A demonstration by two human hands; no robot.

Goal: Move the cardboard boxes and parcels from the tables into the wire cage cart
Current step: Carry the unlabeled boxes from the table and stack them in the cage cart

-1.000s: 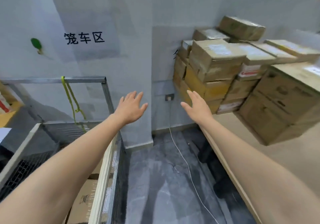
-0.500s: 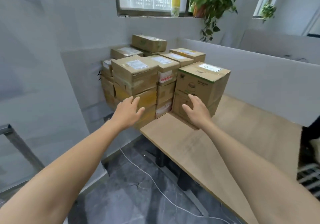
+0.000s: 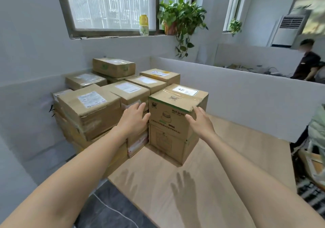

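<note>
The left hand (image 3: 134, 117) and the right hand (image 3: 200, 121) are both open, with fingers straight, and reach to the two sides of the green-edged carton (image 3: 173, 102). The left hand is at its left front edge and the right hand at its right front corner; if they already touch it, I cannot tell. This carton stands on a plain lower carton (image 3: 167, 145), on the wooden worktop (image 3: 237, 157). Just beside, to the left and behind, more labelled cardboard boxes (image 3: 91, 111) are stacked against the wall. Behind them a potted plant (image 3: 179, 16) and a yellow bottle (image 3: 143, 24) stand on the windowsill.
</note>
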